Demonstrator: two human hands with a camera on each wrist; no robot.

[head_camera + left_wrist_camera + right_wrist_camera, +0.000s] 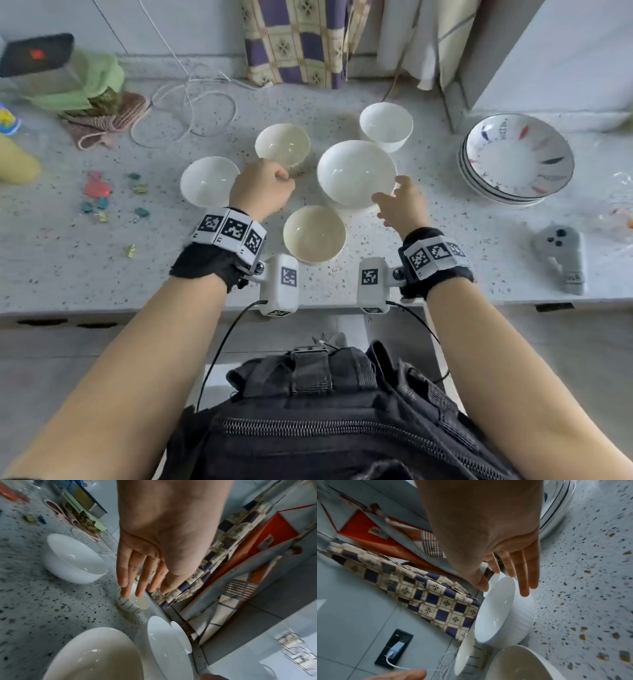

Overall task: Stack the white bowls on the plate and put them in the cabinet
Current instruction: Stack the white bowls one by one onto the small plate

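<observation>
Fingers of my right hand (399, 202) are spread and relaxed, holding nothing, poised at the lower right rim of the big bowl (356, 173) in the frame's centre; it lies just up and left of them. My left hand (262, 188) reaches, fingers straight in its wrist view, over the striped bowl (282, 145) just above it. Three more bowls stand round these. The plates (517, 161) sit stacked at right, well apart, nearer my right hand.
</observation>
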